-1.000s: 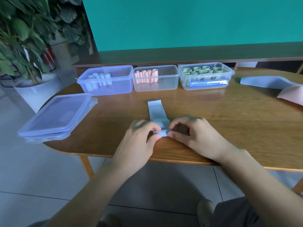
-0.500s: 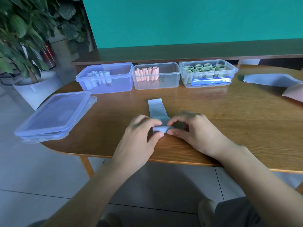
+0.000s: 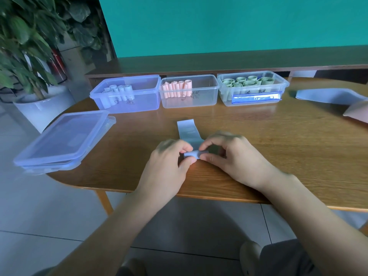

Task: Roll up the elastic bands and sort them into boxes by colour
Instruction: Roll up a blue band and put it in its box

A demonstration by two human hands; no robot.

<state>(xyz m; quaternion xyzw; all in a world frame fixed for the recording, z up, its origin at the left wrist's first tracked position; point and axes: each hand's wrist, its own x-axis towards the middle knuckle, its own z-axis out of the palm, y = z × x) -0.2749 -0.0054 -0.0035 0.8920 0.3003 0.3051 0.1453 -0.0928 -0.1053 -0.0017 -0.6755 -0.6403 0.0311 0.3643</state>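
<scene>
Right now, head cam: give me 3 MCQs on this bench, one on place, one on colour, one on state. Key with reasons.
1. Where does the box of pink rolls stand in the row?
A. left end
B. middle
C. right end

2. What colour is the band being rolled?
A. green
B. pink
C. light blue

3. How far is that band rolled?
A. fully rolled
B. near end rolled, far end flat on the table
C. wholly flat

Key: 1 B, it stands between the blue box and the box of green rolls. 2 C, it matches the rolls in the blue box. 3 B, the left hand and the right hand pinch a small roll while a flat strip runs away from them.
</scene>
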